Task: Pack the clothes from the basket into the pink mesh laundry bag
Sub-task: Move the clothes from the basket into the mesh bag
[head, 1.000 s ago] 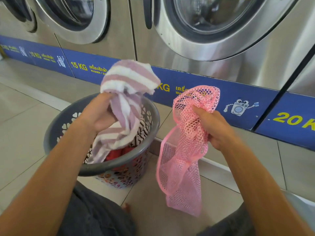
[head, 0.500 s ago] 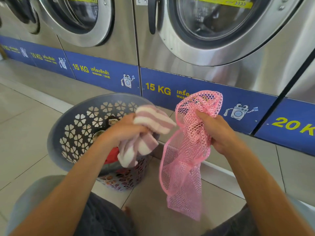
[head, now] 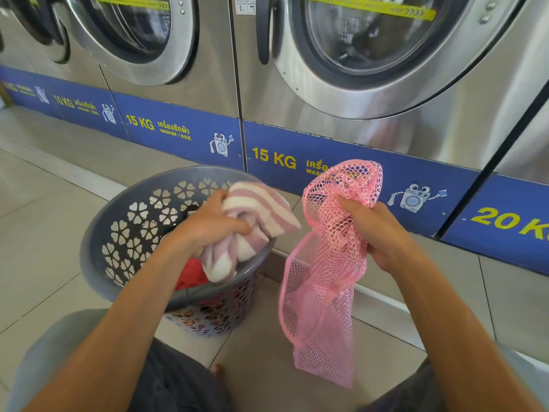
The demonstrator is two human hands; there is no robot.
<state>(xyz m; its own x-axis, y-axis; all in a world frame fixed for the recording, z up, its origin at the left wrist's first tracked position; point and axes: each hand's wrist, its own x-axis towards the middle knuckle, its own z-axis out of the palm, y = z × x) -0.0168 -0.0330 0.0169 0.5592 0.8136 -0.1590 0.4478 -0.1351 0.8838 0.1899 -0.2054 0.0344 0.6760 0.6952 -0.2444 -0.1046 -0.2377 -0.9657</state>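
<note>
A grey plastic basket with flower-shaped holes stands on the floor at centre left, with red clothing inside it. My left hand grips a bunched pink-and-white striped cloth over the basket's right rim. To the right, my right hand clutches the gathered top of the pink mesh laundry bag, which hangs limp down to the floor. The cloth's edge lies just left of the bag's mouth, and a narrow gap separates them.
A row of steel front-loading washing machines with a blue base strip stands close behind the basket and bag. Grey floor tiles stretch to the left. My knees in dark trousers fill the bottom edge.
My left hand has brought the striped cloth down from above the basket and bunched it up, moving it right toward the bag. The right hand and the bag have hardly moved.
</note>
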